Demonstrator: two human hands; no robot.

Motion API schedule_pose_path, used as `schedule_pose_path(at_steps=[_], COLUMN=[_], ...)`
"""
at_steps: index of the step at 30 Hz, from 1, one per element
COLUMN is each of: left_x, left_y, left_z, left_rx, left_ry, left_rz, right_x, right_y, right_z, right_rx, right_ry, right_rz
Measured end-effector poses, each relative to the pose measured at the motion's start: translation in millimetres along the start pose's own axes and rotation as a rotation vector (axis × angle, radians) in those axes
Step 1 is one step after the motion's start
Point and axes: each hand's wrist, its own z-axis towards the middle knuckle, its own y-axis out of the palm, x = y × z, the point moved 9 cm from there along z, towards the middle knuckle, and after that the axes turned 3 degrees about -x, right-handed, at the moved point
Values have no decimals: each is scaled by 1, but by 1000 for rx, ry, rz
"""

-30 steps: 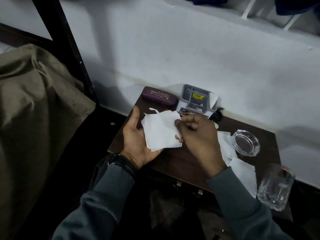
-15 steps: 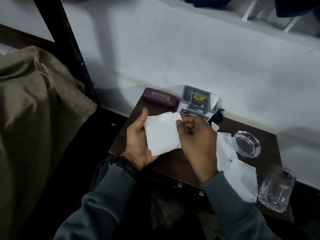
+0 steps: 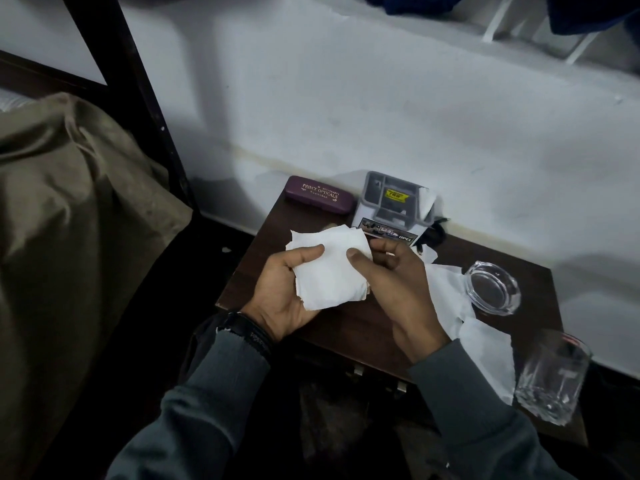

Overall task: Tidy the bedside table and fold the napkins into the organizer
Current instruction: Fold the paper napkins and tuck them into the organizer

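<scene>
A folded white napkin (image 3: 329, 268) is held above the dark wooden bedside table (image 3: 349, 327). My left hand (image 3: 284, 292) cups it from below with the thumb pressed on top. My right hand (image 3: 398, 289) pinches its right edge between thumb and fingers. Behind the hands a grey plastic organizer (image 3: 391, 206) with compartments stands at the table's back edge; a white napkin piece sticks out of its right side. More loose napkins (image 3: 485, 351) lie flat on the table to the right, partly hidden by my right hand.
A maroon glasses case (image 3: 318, 195) lies at the table's back left. A clear glass ashtray (image 3: 493, 287) sits right of the napkins, and a drinking glass (image 3: 550, 375) stands at the front right corner. A bed with olive bedding (image 3: 62, 254) is at left, a white wall behind.
Both hands have shifted their hold: the napkin is now folded smaller, with both thumbs on top. My right hand turned from covering its edge to pinching it.
</scene>
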Motion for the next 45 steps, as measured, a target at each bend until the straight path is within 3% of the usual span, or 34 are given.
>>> schedule_pose_path(at_steps=[10, 15, 21, 26, 32, 35, 39, 42, 45], left_x=[-8, 18, 28, 26, 17, 26, 30, 22, 13], left_y=[-16, -37, -36, -36, -39, -39, -40, -33, -26], left_z=[6, 9, 5, 7, 13, 8, 6, 12, 16], left_rx=[175, 415, 425, 386, 337, 405, 454, 365, 273], left_ry=[-40, 263, 398, 397, 307, 384, 399, 341, 304], left_rz=[121, 708, 793, 714, 390, 528, 621, 695, 820], right_x=[-15, -44, -52, -42, -32, -28, -25, -6, -3], right_y=[-13, -24, 2, 27, 31, 28, -10, -15, -10], right_z=[-5, -8, -16, -19, -24, -23, -7, 11, 16], right_rx=[66, 197, 146, 18, -36, -82, 43, -140, -293], right_ry=[-117, -344, -475, -436, -396, -369, -250, 39, 131], right_rz=[-134, -404, -565, -547, -554, -498, -232, -124, -114])
